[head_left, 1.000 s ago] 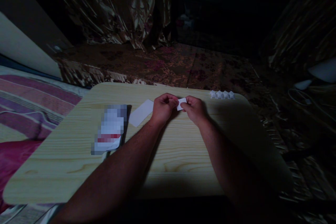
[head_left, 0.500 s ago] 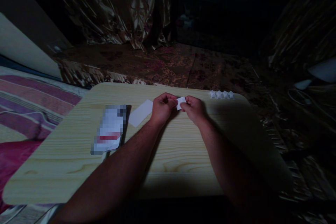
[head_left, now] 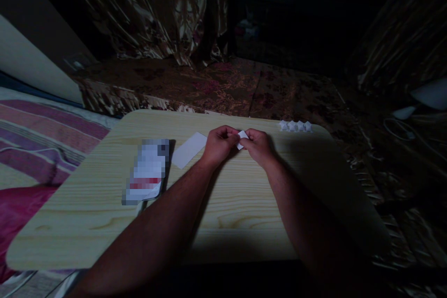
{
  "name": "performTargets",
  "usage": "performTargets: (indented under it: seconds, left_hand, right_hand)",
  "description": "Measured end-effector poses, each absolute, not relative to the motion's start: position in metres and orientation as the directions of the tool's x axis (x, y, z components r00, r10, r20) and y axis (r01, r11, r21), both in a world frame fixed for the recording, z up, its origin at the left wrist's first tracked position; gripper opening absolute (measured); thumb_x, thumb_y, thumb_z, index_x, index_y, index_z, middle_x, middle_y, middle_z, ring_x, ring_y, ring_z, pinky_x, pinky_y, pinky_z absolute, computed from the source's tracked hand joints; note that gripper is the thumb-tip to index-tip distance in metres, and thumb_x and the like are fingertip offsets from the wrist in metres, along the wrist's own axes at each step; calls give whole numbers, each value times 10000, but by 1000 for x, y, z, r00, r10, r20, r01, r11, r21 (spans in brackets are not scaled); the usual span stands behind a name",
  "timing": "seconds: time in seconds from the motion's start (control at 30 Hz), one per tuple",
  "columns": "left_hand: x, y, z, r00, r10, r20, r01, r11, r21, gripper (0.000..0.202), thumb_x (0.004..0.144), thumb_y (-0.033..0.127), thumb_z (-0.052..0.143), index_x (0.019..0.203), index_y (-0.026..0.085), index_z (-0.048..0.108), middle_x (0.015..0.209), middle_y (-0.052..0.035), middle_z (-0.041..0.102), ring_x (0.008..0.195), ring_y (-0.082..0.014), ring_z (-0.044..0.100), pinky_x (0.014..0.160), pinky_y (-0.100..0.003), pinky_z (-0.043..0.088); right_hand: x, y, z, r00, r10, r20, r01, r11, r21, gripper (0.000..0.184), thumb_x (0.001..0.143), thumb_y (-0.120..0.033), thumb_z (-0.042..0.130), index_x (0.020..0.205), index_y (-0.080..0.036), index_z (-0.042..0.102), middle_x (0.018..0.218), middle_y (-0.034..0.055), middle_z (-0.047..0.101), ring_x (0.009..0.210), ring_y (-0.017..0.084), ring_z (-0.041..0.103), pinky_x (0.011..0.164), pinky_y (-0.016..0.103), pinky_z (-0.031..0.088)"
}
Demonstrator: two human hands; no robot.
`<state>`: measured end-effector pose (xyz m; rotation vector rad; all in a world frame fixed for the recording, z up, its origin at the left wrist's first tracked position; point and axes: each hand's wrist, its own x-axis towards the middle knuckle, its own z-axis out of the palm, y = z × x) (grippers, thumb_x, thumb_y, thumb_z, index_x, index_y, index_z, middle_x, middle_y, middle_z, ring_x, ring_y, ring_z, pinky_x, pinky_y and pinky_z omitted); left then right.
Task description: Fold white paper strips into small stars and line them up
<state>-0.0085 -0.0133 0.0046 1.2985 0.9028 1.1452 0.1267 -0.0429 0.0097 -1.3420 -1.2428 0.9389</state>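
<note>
Both my hands meet over the far middle of a light wooden table (head_left: pixel 223 214). My left hand (head_left: pixel 218 144) and my right hand (head_left: pixel 258 145) each pinch a small folded piece of white paper (head_left: pixel 241 138) between their fingertips, holding it just above the tabletop. A flat white paper strip (head_left: pixel 188 149) lies on the table just left of my left hand. Several small white folded paper stars (head_left: pixel 295 126) sit in a row near the table's far right edge, right of my right hand.
A blurred white and red packet (head_left: pixel 146 172) lies on the table's left part. A striped pink blanket (head_left: pixel 42 135) is at the left. Dark patterned fabric (head_left: pixel 216 84) and curtains (head_left: pixel 139 9) lie beyond the table. White cables (head_left: pixel 401 130) trail at the right.
The small paper piece shows less between my fingertips now, as both hands have closed in on it slightly. The hands stay in the same place.
</note>
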Motion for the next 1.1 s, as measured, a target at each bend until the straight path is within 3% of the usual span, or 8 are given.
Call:
performTargets:
  seconds: [0.3, 0.5, 0.73, 0.93, 1.1]
  left_hand:
    - [-10, -11, 6, 257, 961, 100, -67, -86, 994, 141, 665, 270, 695, 668, 153, 617, 557, 18, 569, 483, -85, 443, 491, -225, 338]
    - [-9, -9, 3, 239, 965, 104, -92, -84, 992, 141, 665, 263, 690, 671, 145, 613, 559, 21, 563, 483, -78, 431, 480, -215, 320]
    - [-9, -8, 1, 186, 978, 91, -202, -53, 978, 156, 677, 277, 690, 717, 155, 601, 566, 20, 562, 483, -80, 448, 479, -210, 326]
    - [-9, -10, 5, 249, 961, 121, -129, -91, 988, 129, 656, 231, 688, 663, 154, 584, 543, 43, 510, 478, -63, 394, 466, -198, 282]
    - [-10, -10, 5, 253, 963, 92, -113, -65, 991, 137, 667, 249, 685, 672, 157, 584, 531, 50, 494, 452, -56, 364, 448, -198, 258]
  right_hand:
    - [126, -43, 6, 144, 981, 131, 185, 104, -977, 136, 656, -272, 613, 607, -180, 526, 519, -57, 479, 492, 79, 365, 469, 230, 244]
    - [127, -42, 6, 141, 980, 139, 193, 111, -975, 130, 661, -277, 621, 640, -175, 543, 550, -54, 516, 513, 80, 409, 481, 220, 278]
    - [129, -40, 7, 167, 981, 101, 45, 95, -994, 143, 667, -286, 640, 743, -175, 593, 553, -40, 579, 506, 97, 497, 499, 220, 363]
    - [134, -34, -1, 247, 963, 108, -76, 130, -989, 259, 678, -327, 677, 880, -168, 647, 721, 7, 673, 597, 117, 577, 502, 220, 437]
    - [134, -35, 1, 251, 955, 154, -125, 190, -974, 363, 688, -315, 703, 1009, -209, 570, 695, -38, 644, 549, 101, 558, 468, 207, 433]
